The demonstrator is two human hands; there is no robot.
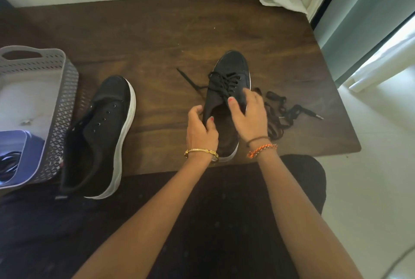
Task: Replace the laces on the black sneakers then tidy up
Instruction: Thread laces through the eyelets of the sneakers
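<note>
Two black sneakers are seen on a dark wooden counter [157, 38]. One laced sneaker [229, 90] is held between both hands, its long axis running straight away from the person, toe at the far end. The left hand [199, 128] is curled around the collar edge on its own side; the right hand [249, 115] is wrapped over the opposite side, thumb laid by the top eyelets. A loose lace end [188, 81] is trailed beyond the left hand. An unlaced sneaker [101, 135] is set well out past the left hand, beside a grey basket [65, 90]. A loose black lace [283, 110] is heaped just beyond the right hand, nearer that hand; it is judged ready for gathering.
</note>
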